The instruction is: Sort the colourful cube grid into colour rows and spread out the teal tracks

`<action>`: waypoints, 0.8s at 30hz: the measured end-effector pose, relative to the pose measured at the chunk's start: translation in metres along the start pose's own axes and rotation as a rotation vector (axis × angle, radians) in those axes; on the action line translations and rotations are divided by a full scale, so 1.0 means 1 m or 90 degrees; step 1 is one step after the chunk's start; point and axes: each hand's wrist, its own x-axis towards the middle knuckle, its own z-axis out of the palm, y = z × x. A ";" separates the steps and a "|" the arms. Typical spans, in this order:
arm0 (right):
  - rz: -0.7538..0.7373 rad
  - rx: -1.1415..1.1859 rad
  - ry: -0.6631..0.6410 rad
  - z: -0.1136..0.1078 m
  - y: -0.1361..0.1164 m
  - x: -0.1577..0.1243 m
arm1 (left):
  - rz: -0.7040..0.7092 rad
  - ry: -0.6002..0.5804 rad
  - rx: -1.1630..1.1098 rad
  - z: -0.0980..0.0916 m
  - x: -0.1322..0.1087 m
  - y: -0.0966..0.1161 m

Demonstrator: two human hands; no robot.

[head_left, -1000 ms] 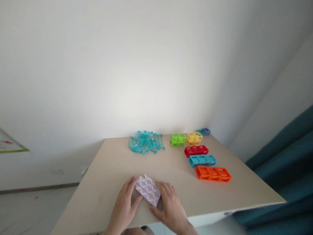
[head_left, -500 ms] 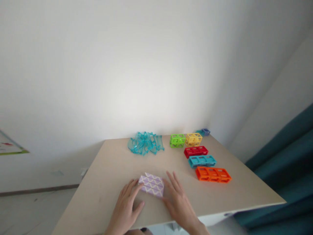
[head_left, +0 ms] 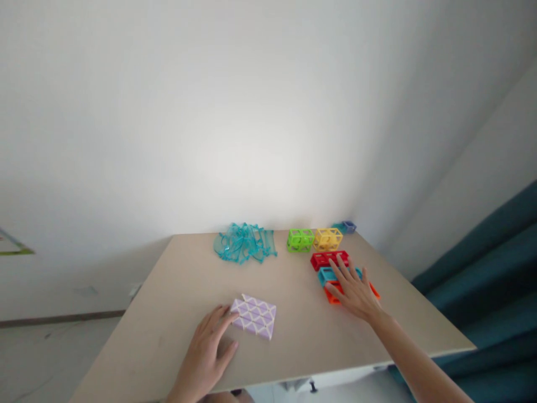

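Lilac-and-white patterned piece (head_left: pixel 254 317) lies near the front edge of the worktop (head_left: pixel 289 282), open room on its right. Left hand (head_left: pixel 208 342): grip loose, fingertips at the piece's left corner. Changed from earlier: right hand (head_left: pixel 356 292) has left it; now spread, unclenched, over the orange frame (head_left: pixel 333 295); contact unclear.

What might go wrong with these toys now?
The right hand, spread over the orange plastic open-frame block and the blue plastic open-frame block, might knock them askew. The left hand, at the left end of the flat purple-and-white triangle-patterned piece, could nudge it.
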 end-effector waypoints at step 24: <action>-0.047 0.057 -0.076 0.006 0.000 0.037 | 0.002 -0.025 -0.002 -0.004 0.000 0.000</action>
